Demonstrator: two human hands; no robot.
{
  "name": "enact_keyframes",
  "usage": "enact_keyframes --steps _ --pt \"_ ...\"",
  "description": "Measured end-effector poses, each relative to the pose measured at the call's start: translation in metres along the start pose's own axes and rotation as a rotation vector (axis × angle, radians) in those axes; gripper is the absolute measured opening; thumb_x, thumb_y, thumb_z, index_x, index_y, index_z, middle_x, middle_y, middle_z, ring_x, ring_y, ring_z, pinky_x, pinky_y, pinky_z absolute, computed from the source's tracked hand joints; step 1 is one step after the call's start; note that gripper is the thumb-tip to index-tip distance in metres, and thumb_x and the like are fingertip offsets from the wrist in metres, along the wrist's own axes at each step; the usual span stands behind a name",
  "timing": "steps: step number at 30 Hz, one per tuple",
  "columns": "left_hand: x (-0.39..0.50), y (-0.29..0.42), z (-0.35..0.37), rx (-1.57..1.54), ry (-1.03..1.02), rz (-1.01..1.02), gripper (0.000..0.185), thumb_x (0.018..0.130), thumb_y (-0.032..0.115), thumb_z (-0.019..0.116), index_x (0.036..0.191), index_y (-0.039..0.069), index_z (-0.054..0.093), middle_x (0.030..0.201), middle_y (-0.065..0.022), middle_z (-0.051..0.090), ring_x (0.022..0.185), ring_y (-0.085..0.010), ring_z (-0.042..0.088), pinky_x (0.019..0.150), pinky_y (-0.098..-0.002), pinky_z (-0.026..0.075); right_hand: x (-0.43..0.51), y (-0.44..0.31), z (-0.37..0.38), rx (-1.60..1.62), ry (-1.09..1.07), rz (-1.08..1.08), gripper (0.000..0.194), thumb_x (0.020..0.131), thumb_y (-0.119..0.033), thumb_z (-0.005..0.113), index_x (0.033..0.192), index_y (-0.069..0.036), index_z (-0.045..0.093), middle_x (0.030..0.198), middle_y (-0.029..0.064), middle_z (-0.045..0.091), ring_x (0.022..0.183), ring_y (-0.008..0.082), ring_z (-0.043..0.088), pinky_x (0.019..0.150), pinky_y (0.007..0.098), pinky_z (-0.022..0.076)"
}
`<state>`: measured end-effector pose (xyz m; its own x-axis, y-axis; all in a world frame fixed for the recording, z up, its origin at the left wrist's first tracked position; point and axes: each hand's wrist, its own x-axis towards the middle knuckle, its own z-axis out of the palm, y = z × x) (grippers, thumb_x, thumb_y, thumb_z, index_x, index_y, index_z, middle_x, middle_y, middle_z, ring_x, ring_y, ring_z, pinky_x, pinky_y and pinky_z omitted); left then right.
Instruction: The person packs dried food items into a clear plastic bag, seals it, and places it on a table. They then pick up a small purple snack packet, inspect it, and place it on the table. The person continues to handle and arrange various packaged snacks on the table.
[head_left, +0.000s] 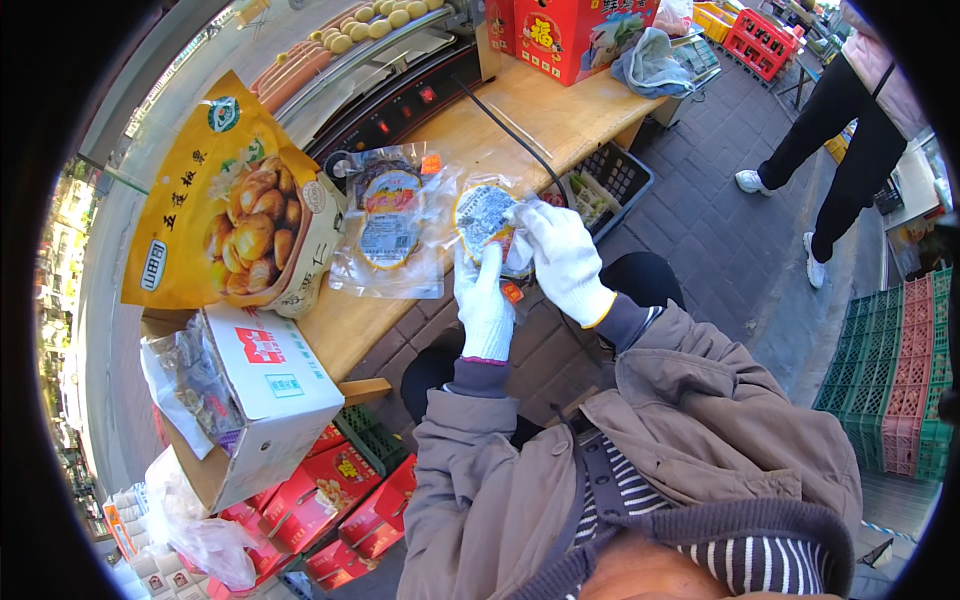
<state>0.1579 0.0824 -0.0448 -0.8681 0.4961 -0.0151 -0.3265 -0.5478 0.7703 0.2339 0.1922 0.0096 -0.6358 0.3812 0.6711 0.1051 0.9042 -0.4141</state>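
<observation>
Both of my hands wear white knit gloves and are at the front edge of a wooden table. My left hand holds a clear plastic food packet from below, its thumb pressed on the label. My right hand pinches the packet's right side. An orange sticker hangs at the packet's lower edge, just beyond the left fingers. Left of it on the table lie similar clear packets, showing a printed label and a dark food piece under the film.
A yellow chestnut bag stands left, above an opened white carton. Behind is a roller grill with sausages and round items; its black cable crosses the table. A person stands right, near stacked crates.
</observation>
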Motion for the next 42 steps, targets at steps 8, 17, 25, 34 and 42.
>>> enact_keyframes --steps 8,17,25,34,42 --pt "0.009 0.009 -0.021 -0.424 -0.057 -0.315 0.04 0.117 0.035 0.041 0.14 0.006 0.054 0.119 -0.0096 0.068 0.1 -0.0228 0.069 0.092 -0.0413 0.059 -0.048 -0.022 0.004 0.074 -0.129 -0.335 0.042 0.078 -0.007 0.071 0.12 -0.007 0.075 0.12 0.0121 0.073 0.103 0.0309 0.071 0.089 0.0396 0.0598" --pt "0.013 0.01 -0.011 -0.384 0.064 -0.284 0.045 0.115 0.036 0.047 0.147 0.006 0.053 0.135 -0.0145 0.066 0.122 -0.0285 0.065 0.109 -0.0466 0.052 0.017 -0.006 -0.008 0.096 -0.169 -0.191 0.029 0.086 -0.005 0.065 0.114 -0.004 0.073 0.117 0.0148 0.073 0.104 0.034 0.069 0.094 0.0408 0.0556" --pt "0.012 0.022 -0.025 -0.41 0.072 -0.466 0.056 0.115 0.048 0.04 0.153 0.007 0.048 0.149 -0.0149 0.059 0.133 -0.0331 0.058 0.114 -0.0517 0.047 -0.06 -0.012 -0.018 0.125 -0.289 -0.31 0.042 0.079 -0.006 0.068 0.12 -0.007 0.076 0.124 0.0102 0.073 0.105 0.031 0.069 0.088 0.0381 0.0592" --pt "0.016 0.02 -0.018 -0.5 -0.016 -0.376 0.056 0.114 0.045 0.045 0.155 0.006 0.046 0.157 -0.0151 0.053 0.141 -0.0364 0.053 0.118 -0.0542 0.043 -0.041 0.017 -0.068 0.805 -0.22 0.628 0.038 0.085 0.019 0.061 0.117 -0.001 0.068 0.111 0.0152 0.074 0.095 0.0243 0.071 0.082 0.0324 0.0559" --pt "0.019 0.006 -0.044 -0.332 -0.082 -0.365 0.054 0.115 0.05 0.04 0.141 0.006 0.058 0.123 -0.0113 0.07 0.107 -0.0256 0.069 0.094 -0.0437 0.057 -0.034 -0.043 0.0 0.231 -0.238 -0.228 0.024 0.08 -0.001 0.07 0.103 -0.008 0.071 0.107 0.0095 0.072 0.099 0.0315 0.068 0.084 0.0383 0.0569"
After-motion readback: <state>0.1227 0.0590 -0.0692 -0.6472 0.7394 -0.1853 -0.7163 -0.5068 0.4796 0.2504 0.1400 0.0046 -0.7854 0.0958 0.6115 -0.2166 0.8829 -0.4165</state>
